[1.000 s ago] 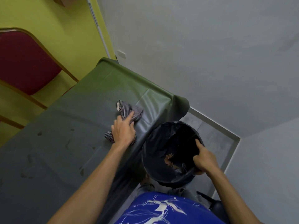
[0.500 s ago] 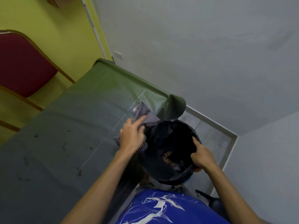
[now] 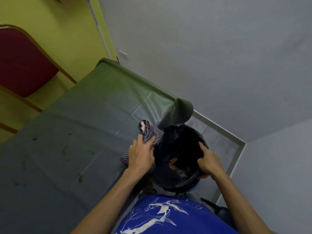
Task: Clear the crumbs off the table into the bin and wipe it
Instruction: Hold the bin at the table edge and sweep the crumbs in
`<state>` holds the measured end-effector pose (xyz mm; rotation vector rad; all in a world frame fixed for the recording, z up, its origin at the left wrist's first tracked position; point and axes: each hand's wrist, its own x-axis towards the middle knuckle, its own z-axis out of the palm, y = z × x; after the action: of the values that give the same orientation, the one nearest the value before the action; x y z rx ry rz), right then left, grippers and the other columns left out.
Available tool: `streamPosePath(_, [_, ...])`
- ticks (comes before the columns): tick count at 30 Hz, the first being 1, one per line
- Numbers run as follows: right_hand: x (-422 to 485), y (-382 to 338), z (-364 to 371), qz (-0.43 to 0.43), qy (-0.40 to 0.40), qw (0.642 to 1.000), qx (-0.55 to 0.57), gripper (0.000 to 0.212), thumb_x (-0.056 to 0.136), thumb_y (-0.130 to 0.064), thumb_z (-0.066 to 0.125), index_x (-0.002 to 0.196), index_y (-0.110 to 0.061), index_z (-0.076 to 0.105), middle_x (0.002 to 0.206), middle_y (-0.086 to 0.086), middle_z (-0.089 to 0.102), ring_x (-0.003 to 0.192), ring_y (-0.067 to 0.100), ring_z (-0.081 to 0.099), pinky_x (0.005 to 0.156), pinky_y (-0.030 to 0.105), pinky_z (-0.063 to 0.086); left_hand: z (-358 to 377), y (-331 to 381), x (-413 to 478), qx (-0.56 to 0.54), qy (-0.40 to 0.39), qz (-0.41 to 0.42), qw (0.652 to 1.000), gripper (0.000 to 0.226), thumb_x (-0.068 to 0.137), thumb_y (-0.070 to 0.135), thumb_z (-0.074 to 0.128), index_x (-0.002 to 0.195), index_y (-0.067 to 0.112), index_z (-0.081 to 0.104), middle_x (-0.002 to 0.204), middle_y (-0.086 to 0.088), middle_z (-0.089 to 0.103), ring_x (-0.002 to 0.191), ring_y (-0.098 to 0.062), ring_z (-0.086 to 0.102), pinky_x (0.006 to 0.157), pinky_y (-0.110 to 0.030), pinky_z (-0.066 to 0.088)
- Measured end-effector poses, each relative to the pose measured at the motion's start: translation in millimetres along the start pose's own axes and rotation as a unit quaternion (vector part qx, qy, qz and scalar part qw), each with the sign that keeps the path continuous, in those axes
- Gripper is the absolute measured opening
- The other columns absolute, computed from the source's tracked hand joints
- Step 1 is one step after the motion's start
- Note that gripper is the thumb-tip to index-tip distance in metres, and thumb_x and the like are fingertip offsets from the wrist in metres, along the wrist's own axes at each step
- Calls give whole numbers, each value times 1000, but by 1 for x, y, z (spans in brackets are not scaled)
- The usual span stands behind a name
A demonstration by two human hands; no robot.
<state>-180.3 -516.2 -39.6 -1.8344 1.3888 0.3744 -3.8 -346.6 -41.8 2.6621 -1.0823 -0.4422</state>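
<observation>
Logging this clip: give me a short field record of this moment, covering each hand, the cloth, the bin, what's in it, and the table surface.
left hand: pressing the striped cloth at the table's edge, against the bin's rim
right hand: gripping the bin's far rim, holding it at the table edge
bin: black liner, mouth open, below table level
bin contents: brown crumbs inside
table: green cover, dark spots remain
task state: sweeping into bin, wiping unfinished

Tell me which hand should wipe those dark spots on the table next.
Left. The left hand already grips the striped cloth at the table edge, nearest the spots. The right hand is busy holding the bin by its rim.
</observation>
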Motion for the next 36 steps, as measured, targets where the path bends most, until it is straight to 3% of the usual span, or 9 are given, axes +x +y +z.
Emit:
streamPosePath(4, [2,-2,-2,0,3,1000,-11,81,87,1,40,156,-35,17,144,18,48,77,29,68,55,35,60,-7,13,-3,-132,-158,1,979,47,95,35,55,141,38,49,123,-6,50,124,-29,50,104,-40,42])
streamPosePath(9, [-3,-2,0,3,1,1000,4,80,89,3,39,156,-34,17,142,20,48,64,25,68,43,26,52,-48,-3,20,-181,-36,-39,982,44,93,23,58,137,28,57,123,-18,57,120,-34,55,102,-32,39])
streamPosePath(12, [-7,2,3,-4,8,1000,-3,82,87,3,42,157,-33,18,144,17,49,82,23,64,62,31,54,-68,-31,45,-153,48,-90,983,46,94,26,58,140,27,55,123,-21,52,118,-40,53,103,-39,41])
streamPosePath(14, [-8,4,3,-9,12,1000,-10,83,86,3,43,156,-32,19,144,16,50,84,21,59,66,30,50,-67,-49,54,-108,70,-118,985,47,94,28,58,141,27,53,123,-20,49,115,-42,53,102,-43,43])
streamPosePath(19, [-9,6,4,-5,13,1000,4,83,84,3,42,156,-34,20,144,16,50,72,17,58,60,29,50,-35,-48,29,-10,21,-103,994,44,90,22,59,133,26,57,125,-17,43,107,-43,52,92,-50,48])
streamPosePath(23, [-8,3,5,0,15,1000,5,81,87,1,42,156,-35,19,142,18,50,75,23,62,59,33,57,-15,-11,-9,-75,-51,-19,996,43,89,20,58,130,31,60,123,-10,44,110,-37,55,95,-43,48])
streamPosePath(27, [-5,0,6,-1,16,1000,-1,81,86,1,42,156,-34,20,144,18,49,88,30,65,72,42,60,-21,10,-17,-163,-121,-32,979,45,95,25,54,140,31,53,125,-9,46,122,-30,50,104,-32,38])
streamPosePath(33, [-6,1,5,2,9,1000,6,80,88,-1,42,155,-38,19,143,18,49,84,31,68,69,42,61,-68,-18,31,-165,18,-67,984,46,94,22,58,140,23,55,126,-20,48,121,-40,51,105,-36,38])
streamPosePath(36, [-7,3,5,10,5,1000,19,80,89,0,40,155,-38,18,144,19,47,80,31,69,56,37,61,-73,-42,57,-129,81,-120,981,49,96,25,55,144,23,49,128,-20,43,115,-42,52,103,-42,42])
